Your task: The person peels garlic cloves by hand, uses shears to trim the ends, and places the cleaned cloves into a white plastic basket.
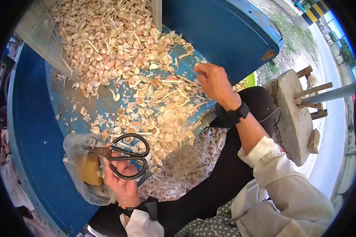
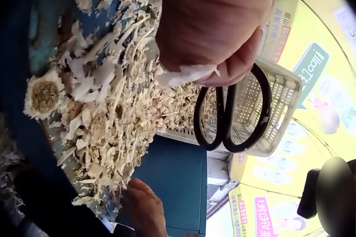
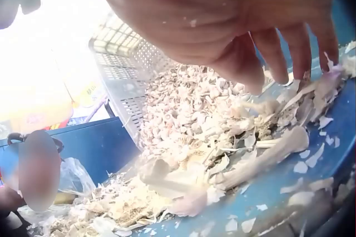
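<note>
My left hand [image 1: 124,183] grips a pair of scissors [image 1: 147,147] with large black loop handles, blades pointing left over a clear plastic bag [image 1: 77,144]. In the left wrist view the black handles [image 2: 266,98] stick out beyond the curled fingers, with a white scrap of skin by them. On the blue table's right side, my right hand [image 1: 216,83] reaches down with spread fingers, fingertips at the garlic skins and stalks [image 3: 278,153]. Papery skins and root ends [image 1: 158,114] cover the middle of the table. Behind them lies a heap of garlic cloves [image 1: 106,47].
A pale slotted plastic basket [image 1: 41,33] lies tipped around the cloves. The bag holds a yellowish-brown block [image 1: 91,170]. A lime-green container [image 1: 251,79] stands by my right wrist. More skins [image 1: 190,170] are heaped below the table's near edge. A concrete block [image 1: 290,114] is at right.
</note>
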Demonstrator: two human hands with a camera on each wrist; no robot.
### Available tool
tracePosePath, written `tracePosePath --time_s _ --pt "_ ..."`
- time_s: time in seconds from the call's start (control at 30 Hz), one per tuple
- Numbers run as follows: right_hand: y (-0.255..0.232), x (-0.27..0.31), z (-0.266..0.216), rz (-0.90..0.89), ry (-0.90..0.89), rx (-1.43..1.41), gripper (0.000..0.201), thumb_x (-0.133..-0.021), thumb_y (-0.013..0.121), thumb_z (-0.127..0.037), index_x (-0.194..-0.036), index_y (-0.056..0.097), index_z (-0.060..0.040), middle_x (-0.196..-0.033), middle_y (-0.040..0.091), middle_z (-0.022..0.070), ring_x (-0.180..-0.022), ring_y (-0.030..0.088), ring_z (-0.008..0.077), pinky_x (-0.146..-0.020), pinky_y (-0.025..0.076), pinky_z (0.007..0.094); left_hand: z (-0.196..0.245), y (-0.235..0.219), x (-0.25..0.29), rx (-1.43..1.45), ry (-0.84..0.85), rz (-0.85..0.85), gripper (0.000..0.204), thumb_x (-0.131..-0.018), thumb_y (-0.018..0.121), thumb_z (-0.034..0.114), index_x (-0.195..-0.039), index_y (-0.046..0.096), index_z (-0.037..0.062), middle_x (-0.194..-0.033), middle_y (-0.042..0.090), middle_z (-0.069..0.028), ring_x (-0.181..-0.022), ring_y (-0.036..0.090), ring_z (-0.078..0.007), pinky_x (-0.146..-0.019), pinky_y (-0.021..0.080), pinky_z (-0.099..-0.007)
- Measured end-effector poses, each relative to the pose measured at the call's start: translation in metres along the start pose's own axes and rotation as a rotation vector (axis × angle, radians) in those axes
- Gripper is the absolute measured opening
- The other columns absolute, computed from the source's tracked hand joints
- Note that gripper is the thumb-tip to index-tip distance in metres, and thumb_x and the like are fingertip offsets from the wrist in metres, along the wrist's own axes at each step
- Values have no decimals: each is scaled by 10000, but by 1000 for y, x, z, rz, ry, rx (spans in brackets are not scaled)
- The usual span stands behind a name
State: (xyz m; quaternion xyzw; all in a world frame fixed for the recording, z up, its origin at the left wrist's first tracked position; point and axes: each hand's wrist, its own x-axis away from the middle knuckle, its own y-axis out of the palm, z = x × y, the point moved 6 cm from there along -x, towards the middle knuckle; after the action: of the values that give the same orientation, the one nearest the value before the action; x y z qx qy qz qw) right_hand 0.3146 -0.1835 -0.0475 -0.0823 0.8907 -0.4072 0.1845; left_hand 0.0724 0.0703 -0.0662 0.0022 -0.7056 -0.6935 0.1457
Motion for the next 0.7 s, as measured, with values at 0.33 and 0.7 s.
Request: tracePosePath --time_s 0.33,0.7 --pt "68 -10 -81 -676 -389 -127 185 -754 595 -52 -930 648 -32 -838 629 175 -723 607 292 -642 480 382 6 5 -4 38 61 81 351 -993 458 182 -1276 445 -25 -791 394 -20 -523 318 -51 -348 354 -150" --pt "120 -96 -54 -313 -491 176 160 -781 614 -58 -929 645 -5 -843 656 172 -750 642 262 -642 498 361 15 -4 -17 -143 70 192 351 -980 484 156 -1287 430 -5 -826 480 -49 -613 388 -61 -338 343 -143"
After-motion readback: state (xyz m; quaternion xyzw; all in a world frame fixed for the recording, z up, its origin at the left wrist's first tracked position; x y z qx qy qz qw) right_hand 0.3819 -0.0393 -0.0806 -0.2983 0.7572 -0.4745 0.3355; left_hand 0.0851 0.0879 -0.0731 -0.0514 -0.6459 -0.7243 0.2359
